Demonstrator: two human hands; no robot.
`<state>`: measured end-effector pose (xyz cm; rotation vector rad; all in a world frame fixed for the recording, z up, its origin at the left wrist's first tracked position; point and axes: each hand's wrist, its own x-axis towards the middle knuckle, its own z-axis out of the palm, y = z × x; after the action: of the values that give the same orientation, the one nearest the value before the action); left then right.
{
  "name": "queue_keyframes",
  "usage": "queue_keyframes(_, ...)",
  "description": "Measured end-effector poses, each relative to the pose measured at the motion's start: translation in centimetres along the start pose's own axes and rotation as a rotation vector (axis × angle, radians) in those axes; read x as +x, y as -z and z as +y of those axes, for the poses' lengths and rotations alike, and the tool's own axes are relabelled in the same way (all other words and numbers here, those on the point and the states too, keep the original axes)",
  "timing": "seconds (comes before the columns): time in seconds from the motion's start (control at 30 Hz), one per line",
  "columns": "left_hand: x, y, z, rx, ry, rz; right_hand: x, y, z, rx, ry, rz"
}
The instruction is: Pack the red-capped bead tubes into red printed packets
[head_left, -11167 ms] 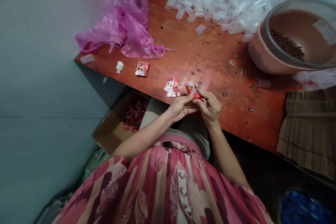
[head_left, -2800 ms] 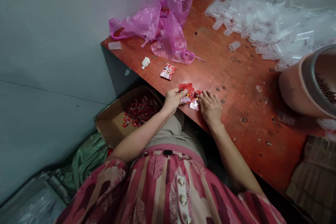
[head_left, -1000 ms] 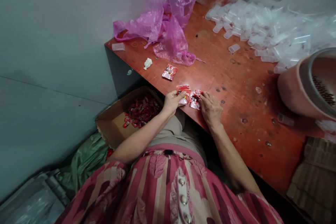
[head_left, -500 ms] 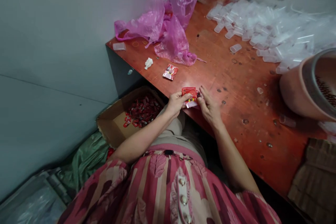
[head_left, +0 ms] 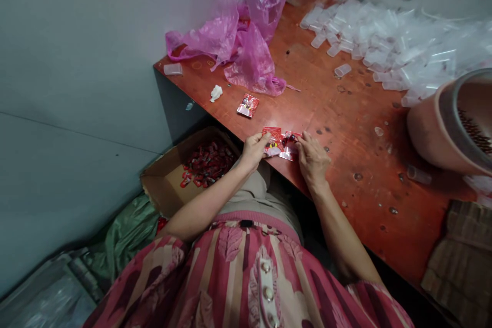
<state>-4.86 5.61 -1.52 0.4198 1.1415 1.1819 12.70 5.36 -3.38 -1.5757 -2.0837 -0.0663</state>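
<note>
My left hand pinches a small red printed packet at the table's front edge. It has a yellow and black figure and a pale lower part. My right hand has its fingers closed on a second red packet, shiny and dark in places, just right of the first. The two packets meet or overlap; which, I cannot tell. Another red packet lies on the table beyond my left hand. Below my left forearm, a cardboard box holds many small red pieces.
The reddish table bears a pink plastic bag, a white crumpled scrap, and a heap of clear plastic tubes. A pink bucket stands at right, near corrugated cardboard. Green sheeting lies at lower left.
My right hand has closed its fingers and now grips a second packet, which shows more fully beside the first. My left hand and its packet have shifted slightly left.
</note>
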Motion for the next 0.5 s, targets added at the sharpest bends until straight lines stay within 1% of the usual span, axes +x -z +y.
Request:
queue_keyframes(0.07, 0.0, 0.1, 0.0, 0.015, -0.004, -0.008, 0.2, 0.7, -0.5, 0.102, 0.008, 0.025)
queue_keyframes(0.13, -0.1, 0.0, -0.1, 0.018, 0.004, -0.056, 0.7, 1.3, -1.5, 0.172, 0.05, -0.014)
queue_keyframes(0.23, -0.3, -0.2, -0.3, 0.007, 0.001, -0.148, 1.5, 1.4, -3.2, 0.171, 0.083, -0.088)
queue_keyframes(0.3, -0.3, -0.4, -0.5, 0.006, -0.032, -0.173, 1.8, 1.2, -3.6, 0.157, 0.096, -0.132)
queue_keyframes(0.4, -0.2, -0.4, -0.6, -0.017, -0.057, -0.161, 1.9, 0.9, -2.7, 0.161, 0.079, -0.15)
queue_keyframes(0.5, 0.0, -0.3, -0.5, -0.033, -0.033, -0.106, 1.4, 0.7, -0.8, 0.048, 0.008, -0.131)
